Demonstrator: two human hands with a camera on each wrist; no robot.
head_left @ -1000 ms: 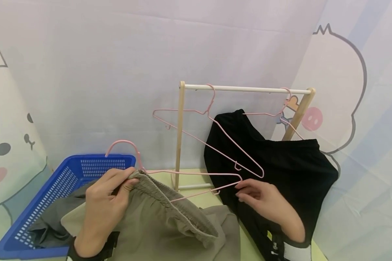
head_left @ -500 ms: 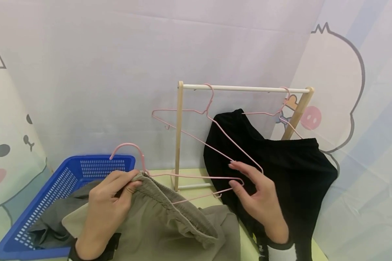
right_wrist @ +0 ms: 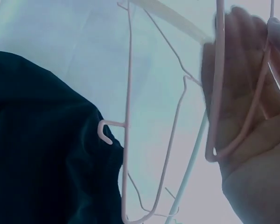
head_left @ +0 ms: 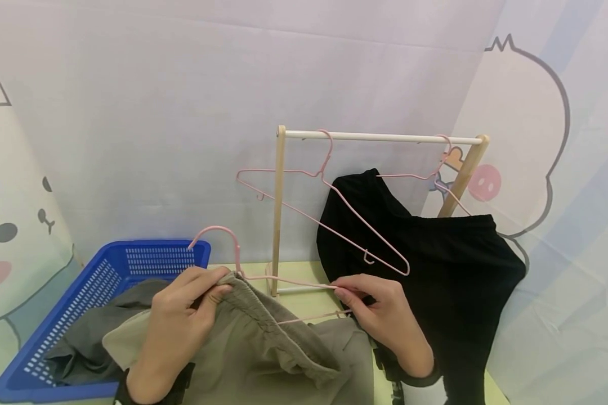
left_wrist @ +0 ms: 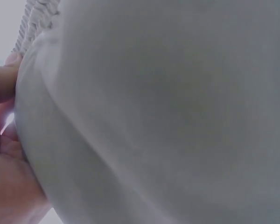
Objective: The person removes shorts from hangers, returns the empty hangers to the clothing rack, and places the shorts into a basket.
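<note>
1. I am counting three pink wire hangers: one in my hands [head_left: 284,281], one hanging empty on the rack's rail [head_left: 324,216], and one at the rail's right end [head_left: 436,174] carrying a black garment [head_left: 436,264].
2. I am counting one wooden clothes rack [head_left: 278,214] standing on the yellow-green worktop [head_left: 309,304], one blue perforated basket [head_left: 106,275] at my left, and one pair of khaki trousers [head_left: 263,349] with an elastic waistband.
3. A darker grey cloth [head_left: 81,349] is lying in the basket, partly under the trousers.
4. My left hand [head_left: 182,320] is pinching the trousers' gathered waistband between thumb and fingers, right at the base of the held hanger's hook, which is rising just above my knuckles.
5. In the left wrist view the khaki cloth [left_wrist: 168,112] is filling almost the whole frame, with my fingertips [left_wrist: 4,84] pressed against its edge.
6. My right hand [head_left: 380,315] is closing its grip round the right end of the held hanger; in the right wrist view the pink wire [right_wrist: 233,116] is running across my curled fingers [right_wrist: 252,88].
7. The held hanger is lying roughly level between my two hands, its left half tucked into the waistband, its right half bare.
8. The trousers are draping from my left grip down across the worktop toward me, one side overlapping the basket's near edge.
9. My right hand is sitting just in front of the black garment, below the empty hanger's lower tip.
</note>
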